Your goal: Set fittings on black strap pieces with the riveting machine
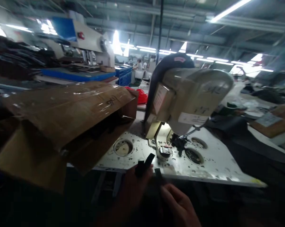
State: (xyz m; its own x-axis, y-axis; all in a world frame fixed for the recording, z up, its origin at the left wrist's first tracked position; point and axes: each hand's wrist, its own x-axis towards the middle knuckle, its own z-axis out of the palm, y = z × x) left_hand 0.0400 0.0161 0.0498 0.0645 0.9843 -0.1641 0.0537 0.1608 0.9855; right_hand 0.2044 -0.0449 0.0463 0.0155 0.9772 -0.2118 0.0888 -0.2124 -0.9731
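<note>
Close to the front edge of a white worktable, my left hand (pixel 138 180) is closed around short black strips (pixel 149 160) that look like fabric or tape; their ends stick up past the fingers. My right hand (pixel 179 201), lower and to the right, pinches another black strip (pixel 157 174) between thumb and fingers. Beyond both hands stands a beige industrial sewing machine (pixel 192 97), its small lamp lighting the needle area. Dark scraps (pixel 179 142) lie beside its base. Much of both hands' lower parts is in shadow.
A large open cardboard box (pixel 85 97) stands at the left, reaching over the table (pixel 218 164). Round recesses in the tabletop hold small bits. Dark cloth (pixel 241 142) drapes over the right side. Behind are a red bag (pixel 142 96) and another machine (pixel 90 37) on a blue-edged table.
</note>
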